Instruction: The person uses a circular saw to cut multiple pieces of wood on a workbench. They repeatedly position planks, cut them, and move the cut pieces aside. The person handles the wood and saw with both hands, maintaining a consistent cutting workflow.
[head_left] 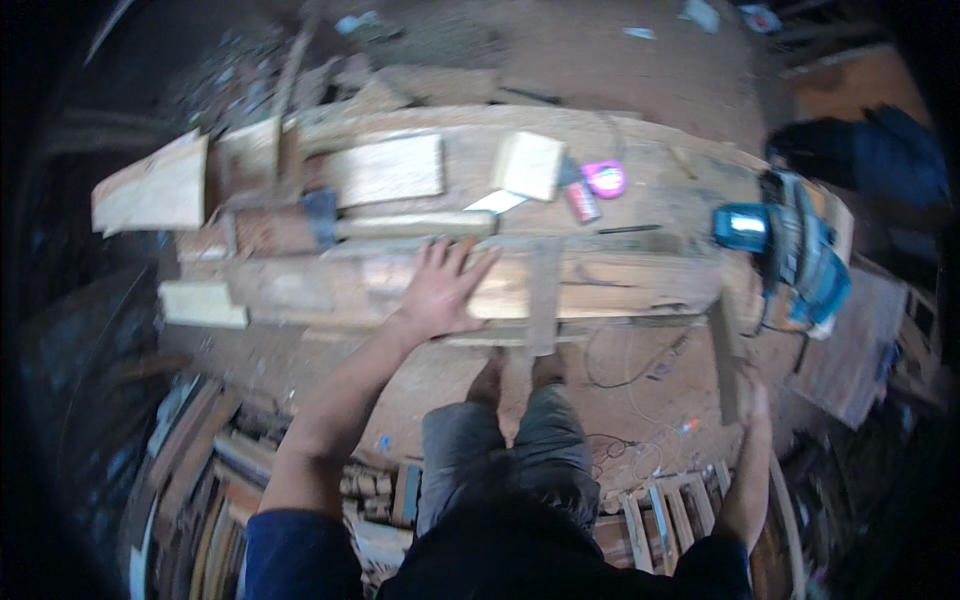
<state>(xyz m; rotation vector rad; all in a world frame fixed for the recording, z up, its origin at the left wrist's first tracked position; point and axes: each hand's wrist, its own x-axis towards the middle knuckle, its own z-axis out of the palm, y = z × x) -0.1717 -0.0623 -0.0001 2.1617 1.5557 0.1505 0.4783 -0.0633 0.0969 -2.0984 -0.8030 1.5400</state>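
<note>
My left hand [440,292] lies open on a long wooden plank [630,285], its fingers spread toward the far edge. A narrow wooden strip [543,295] rests across the plank, right of that hand. Low at the right, my right hand [754,398] is closed on the near end of another thin wooden strip [725,365]. That strip points away from me toward the plank's right end. Blur hides the exact finger grip.
A teal circular saw [785,235] stands at the bench's right end. Beyond the plank lie a pink tape measure [603,178], a dark pencil [630,229] and pale wood blocks [535,165]. A cable [635,380] loops on the floor; stacked wood offcuts [205,470] lie behind me.
</note>
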